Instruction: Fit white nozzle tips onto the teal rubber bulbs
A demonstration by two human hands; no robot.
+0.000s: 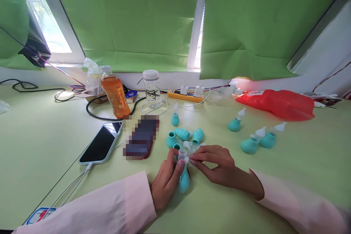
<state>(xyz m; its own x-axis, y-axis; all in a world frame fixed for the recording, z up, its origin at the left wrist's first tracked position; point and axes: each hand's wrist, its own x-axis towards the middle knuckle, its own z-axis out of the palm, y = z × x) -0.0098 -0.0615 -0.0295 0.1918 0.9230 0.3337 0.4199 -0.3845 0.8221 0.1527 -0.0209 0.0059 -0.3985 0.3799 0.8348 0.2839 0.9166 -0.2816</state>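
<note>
Over the table [214, 206], left hand [166, 182] and right hand [218, 164] nearly meet.

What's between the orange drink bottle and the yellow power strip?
In the head view, a white-lidded clear jar, a small blue box and some cables are between them.

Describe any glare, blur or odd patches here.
Head view: the window is washed out; glare whitens the top of the pale-cased phone; the dark device is pixelated; the right sleeve softens toward the corner; the held teal bulb looks fairly sharp.
</note>
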